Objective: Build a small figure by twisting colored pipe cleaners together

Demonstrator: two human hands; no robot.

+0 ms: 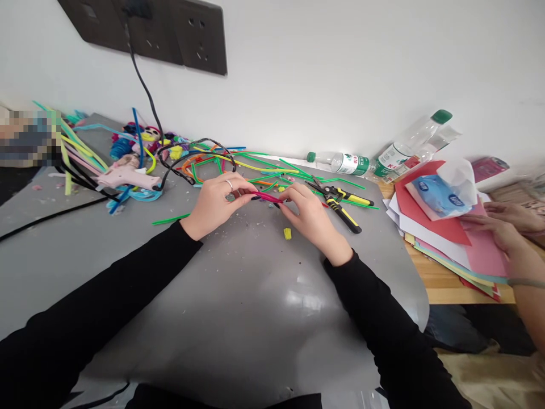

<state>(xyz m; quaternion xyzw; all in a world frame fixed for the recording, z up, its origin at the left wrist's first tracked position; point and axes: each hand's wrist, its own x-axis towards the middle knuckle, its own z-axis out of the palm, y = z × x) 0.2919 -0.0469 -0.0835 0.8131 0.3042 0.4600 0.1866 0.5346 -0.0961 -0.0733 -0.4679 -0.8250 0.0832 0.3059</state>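
Note:
Between my two hands a short magenta pipe cleaner (267, 197) is stretched just above the grey table (238, 318). My left hand (219, 199), with a ring on one finger, pinches its left end. The other end is pinched by the fingers of my right hand (309, 216). Something dark shows beside the pipe cleaner at the fingertips; I cannot make out what it is. Black-and-yellow pliers (343, 204) lie right of my right hand, jaws apart. Below the hands sits a small yellow piece (288, 233). A green pipe cleaner (170, 219) touches the table near my left wrist.
Behind lie several loose pipe cleaners (255, 165). At left are a pink glue gun (130, 175) and its black cable (55, 216). Plastic bottles (349, 163) lean by the wall. On the right, another person's hand (498, 230) rests on stacked coloured paper (438, 218) beside a tissue pack (440, 193).

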